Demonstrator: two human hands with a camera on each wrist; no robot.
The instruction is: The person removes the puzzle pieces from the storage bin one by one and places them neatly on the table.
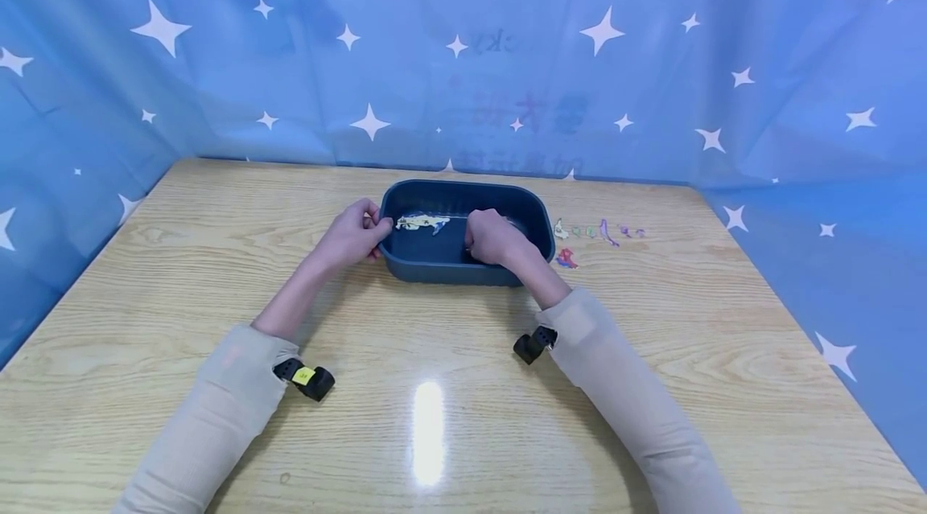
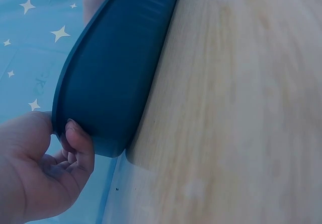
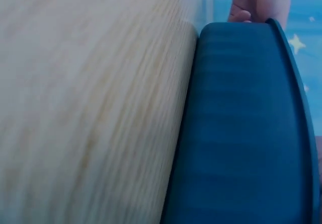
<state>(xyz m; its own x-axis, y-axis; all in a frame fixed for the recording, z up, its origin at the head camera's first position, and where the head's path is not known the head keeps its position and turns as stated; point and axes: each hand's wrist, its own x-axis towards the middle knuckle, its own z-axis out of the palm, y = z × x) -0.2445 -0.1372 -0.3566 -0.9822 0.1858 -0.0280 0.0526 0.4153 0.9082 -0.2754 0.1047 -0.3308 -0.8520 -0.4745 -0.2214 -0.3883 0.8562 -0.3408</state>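
Note:
A dark blue bin (image 1: 467,273) with rounded corners stands on the table. My left hand (image 1: 355,234) grips its left end. In the left wrist view, the thumb and curled fingers of the left hand (image 2: 45,173) pinch the bin's rim (image 2: 59,95). My right hand (image 1: 494,236) reaches down inside the bin, right of its middle; its fingertips are hidden, and so is anything they hold. A flat, pale yellow and blue piece (image 1: 422,222) lies in the left part of the bin. In the right wrist view, the bin's wall (image 3: 241,118) hides the right hand's work.
On the wooden table (image 1: 348,417), right of the bin, several small flat pieces lie in a row, among them a whitish one (image 1: 560,230) and a purple one (image 1: 607,232). A red and blue piece (image 1: 566,258) lies by the bin's right corner. A blue starred curtain (image 1: 434,55) hangs behind.

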